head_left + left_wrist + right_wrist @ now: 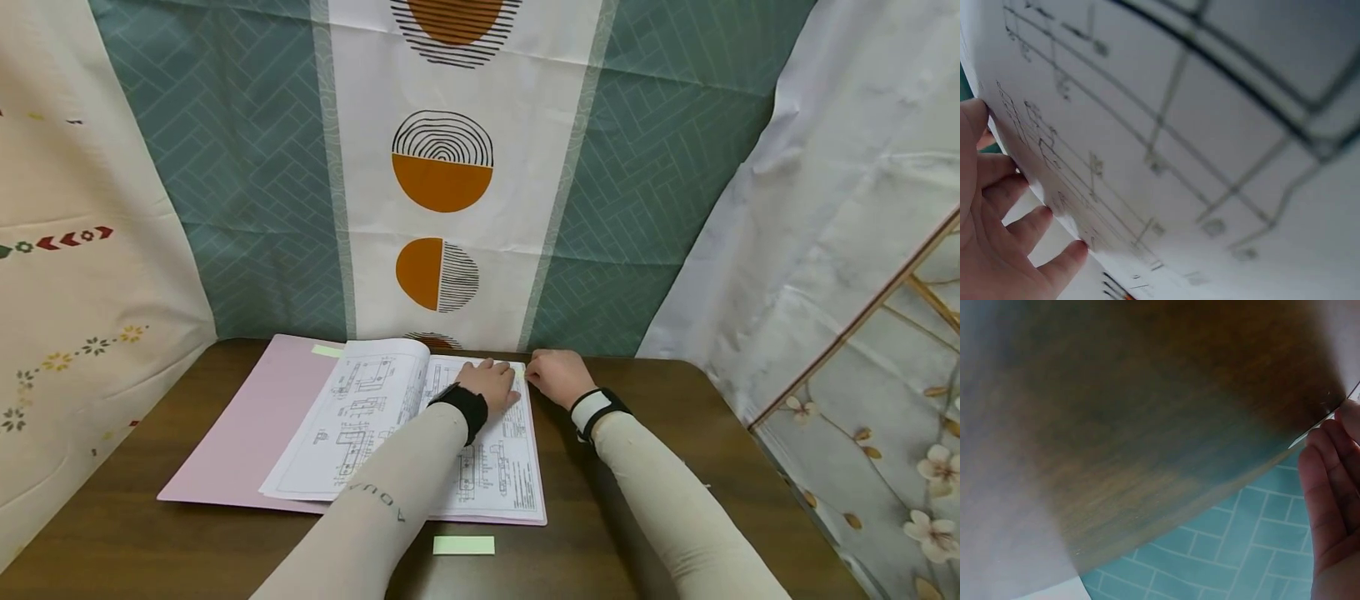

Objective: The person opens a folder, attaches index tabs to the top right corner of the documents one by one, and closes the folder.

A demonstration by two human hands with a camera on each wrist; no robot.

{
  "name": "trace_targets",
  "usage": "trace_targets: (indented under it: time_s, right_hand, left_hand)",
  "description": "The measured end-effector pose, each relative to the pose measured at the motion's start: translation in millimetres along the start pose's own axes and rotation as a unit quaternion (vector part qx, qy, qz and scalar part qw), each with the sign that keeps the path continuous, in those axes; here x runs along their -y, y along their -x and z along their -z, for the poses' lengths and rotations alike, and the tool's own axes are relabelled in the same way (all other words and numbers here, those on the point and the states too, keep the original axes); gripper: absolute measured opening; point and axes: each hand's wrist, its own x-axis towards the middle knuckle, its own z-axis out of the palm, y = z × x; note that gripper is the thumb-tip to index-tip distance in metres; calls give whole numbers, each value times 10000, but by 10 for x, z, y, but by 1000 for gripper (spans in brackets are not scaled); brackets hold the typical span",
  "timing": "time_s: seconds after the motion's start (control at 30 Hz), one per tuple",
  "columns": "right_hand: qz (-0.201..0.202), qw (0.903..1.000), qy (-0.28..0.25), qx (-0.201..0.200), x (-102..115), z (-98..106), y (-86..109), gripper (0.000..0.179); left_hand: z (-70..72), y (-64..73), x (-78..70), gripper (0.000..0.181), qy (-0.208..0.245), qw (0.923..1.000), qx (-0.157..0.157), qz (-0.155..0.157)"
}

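Observation:
An open booklet of technical drawings (pixel 480 479) lies in a pink folder (pixel 247 442) on the table. My left hand (pixel 491 387) rests on the upper part of its right-hand page, fingers spread. In the left wrist view, the fingertips (pixel 1066 253) touch the paper, where line drawings show large and blurred. At the page's upper right corner, my right hand (pixel 558 377) has curled fingers and pinches the paper edge. A pale yellow-green sticky note (pixel 519 372) shows there between the hands, partly hidden. The right wrist view shows thumb and fingers (pixel 1325 481) meeting at a thin white edge.
One light green sticky strip (pixel 463 545) lies on the brown table (pixel 600 533) in front of the folder. Another green strip (pixel 327 351) is on the folder's top edge. A patterned curtain (pixel 247 167) hangs behind the table.

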Motion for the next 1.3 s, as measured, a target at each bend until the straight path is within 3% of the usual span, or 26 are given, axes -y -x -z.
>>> trace_targets:
  time_s: [0.07,0.2,0.3,0.37,0.57,0.83,0.93,1.13,1.3]
  right_hand:
    - [23,10000,7,-41,3,12,-8,6]
    - [38,9999,39,-94,0,20,-14,6]
    - [2,9999,72,-104,0,27,-5,7]
    - [-38,9999,56,-85,6,36,5,7]
    - [-82,10000,-34,-23,46,66,21,8]
    - [-48,10000,-7,-3,96,93,29,8]
    - [-13,9998,68,163,123,110,57,8]
    - [106,9989,374,278,214,153,183,8]
    - [289,9989,257,266,348,184,333,8]
  left_hand:
    - [56,42,-9,54,-224,9996,-40,-143]
    - [109,89,11,50,-837,9938,-128,-717]
    - [83,82,46,50,-910,9910,-137,-968]
    - [66,78,59,50,-731,9933,-124,-883]
    - [-5,14,37,54,-231,9995,131,-193]
    - [192,195,-64,55,-375,9986,128,336]
    - [183,246,-59,55,-529,9981,73,312]
    - [3,334,40,51,-883,9960,-105,125]
    - [55,642,72,43,-1097,9931,-341,-226]
